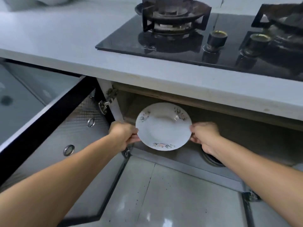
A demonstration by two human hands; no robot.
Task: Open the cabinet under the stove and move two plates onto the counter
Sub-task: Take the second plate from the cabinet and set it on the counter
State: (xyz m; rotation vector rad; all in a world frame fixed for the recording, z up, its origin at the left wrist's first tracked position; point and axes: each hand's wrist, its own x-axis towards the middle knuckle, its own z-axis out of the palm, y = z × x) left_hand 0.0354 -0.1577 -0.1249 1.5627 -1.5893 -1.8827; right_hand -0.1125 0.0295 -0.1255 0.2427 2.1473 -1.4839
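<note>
Plate (164, 128) pinched by L hand (123, 134) & R hand (205, 135) grips; round obj behind R wrist unclear.

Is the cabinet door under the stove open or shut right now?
Open. The door is swung out to the left, its hinge exposed, and the cabinet's dark inside shows behind the plate.

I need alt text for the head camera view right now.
Both hands, left and right, grip opposite edges of a round white floral-rimmed plate before the open under-stove cabinet. Its door is swung left, under a grey counter with a black glass gas stove.
</note>
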